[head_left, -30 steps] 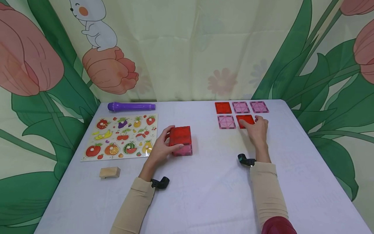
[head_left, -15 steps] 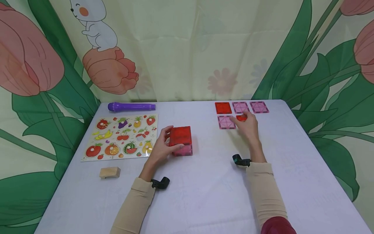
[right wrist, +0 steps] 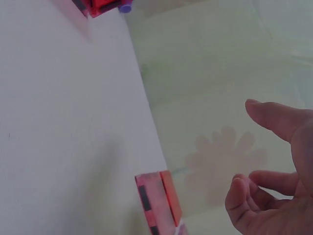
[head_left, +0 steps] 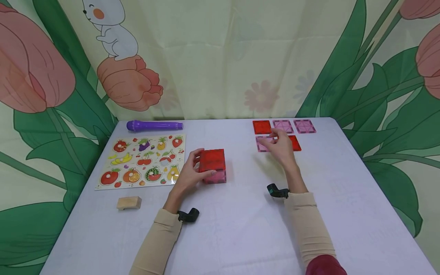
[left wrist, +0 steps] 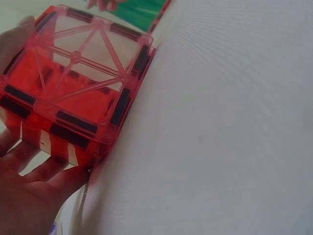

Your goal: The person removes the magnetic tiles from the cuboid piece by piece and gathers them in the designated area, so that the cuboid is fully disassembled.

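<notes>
My left hand point(head_left: 187, 173) grips a box built of see-through magnetic tiles point(head_left: 212, 160), fingers at its left side and thumb at its near side. The top looks red and the near side pink. In the left wrist view, a pink tile face with dark magnets along its edges point(left wrist: 78, 56) shows on the box. My right hand point(head_left: 283, 147) hovers over a pink magnetic tile point(head_left: 265, 149) at the near left of a flat group. Its thumb and fingers point(right wrist: 276, 183) stand apart with nothing between them in the right wrist view. A red tile point(head_left: 296, 143) is partly behind that hand.
Behind lie another red tile point(head_left: 262, 126) and two pink tiles point(head_left: 283, 124). A fruit puzzle board point(head_left: 139, 162), a purple toy microphone point(head_left: 154, 125) and a wooden block point(head_left: 129, 203) sit on the left of the white table point(head_left: 237, 236). A printed curtain hangs behind.
My right hand has moved left from the near red tile to over the pink tile beside it, uncovering part of the red one. The left hand and box have stayed still.
</notes>
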`<state>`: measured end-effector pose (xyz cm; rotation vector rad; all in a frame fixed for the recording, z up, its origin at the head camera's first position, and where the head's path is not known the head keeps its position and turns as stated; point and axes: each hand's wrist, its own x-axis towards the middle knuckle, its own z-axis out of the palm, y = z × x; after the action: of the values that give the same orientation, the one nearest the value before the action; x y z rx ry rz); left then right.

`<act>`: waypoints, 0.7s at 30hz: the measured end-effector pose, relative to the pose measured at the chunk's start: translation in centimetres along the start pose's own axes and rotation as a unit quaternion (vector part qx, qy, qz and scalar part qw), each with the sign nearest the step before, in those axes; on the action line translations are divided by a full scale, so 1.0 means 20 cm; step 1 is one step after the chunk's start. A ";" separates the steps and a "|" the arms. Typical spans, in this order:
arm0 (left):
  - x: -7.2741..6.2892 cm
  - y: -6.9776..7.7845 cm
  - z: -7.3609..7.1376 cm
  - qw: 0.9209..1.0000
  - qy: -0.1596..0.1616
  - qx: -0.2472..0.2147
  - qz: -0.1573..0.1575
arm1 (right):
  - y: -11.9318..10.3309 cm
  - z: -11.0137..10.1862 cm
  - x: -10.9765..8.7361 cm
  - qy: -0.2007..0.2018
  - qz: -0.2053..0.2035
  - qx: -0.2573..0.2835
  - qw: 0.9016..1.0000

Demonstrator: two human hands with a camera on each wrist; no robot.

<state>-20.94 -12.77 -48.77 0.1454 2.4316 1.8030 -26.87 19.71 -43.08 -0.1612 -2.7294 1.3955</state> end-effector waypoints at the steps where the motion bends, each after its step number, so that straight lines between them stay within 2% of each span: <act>1: 0.00 0.00 0.00 1.000 -0.001 -0.001 0.001 | -0.01 0.01 0.00 -0.003 -0.003 -0.002 1.000; 16: 0.01 -0.01 -0.02 0.999 -0.023 -0.019 0.015 | -0.14 0.15 -0.07 -0.046 -0.041 -0.016 0.998; 21: 0.01 -0.01 -0.02 0.999 -0.023 -0.021 0.013 | -0.18 0.20 -0.10 -0.066 -0.067 -0.018 0.995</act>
<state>-21.18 -13.19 -48.80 0.2133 2.3700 1.8392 -25.51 14.17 -42.63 0.1151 -2.8106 1.3666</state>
